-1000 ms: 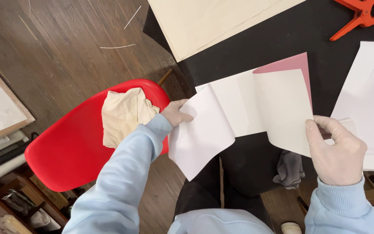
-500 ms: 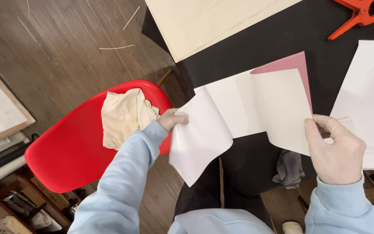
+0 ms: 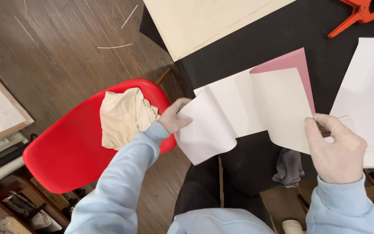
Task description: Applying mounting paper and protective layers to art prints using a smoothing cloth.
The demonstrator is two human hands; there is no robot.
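Gloved hands pinching paper sheets, red chair, rag beside

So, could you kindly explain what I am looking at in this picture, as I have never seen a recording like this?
There is no machine here: a person wears a camera on the head, and it looks down at their own two gloved hands. The left hand and the right hand each grip one end of a few white paper sheets, with a pink sheet behind them. Under the sheets is a black table carrying a large cream board, more white paper and an orange clamp. To the left, a red chair stands on the wooden floor with a beige cloth lying on it.
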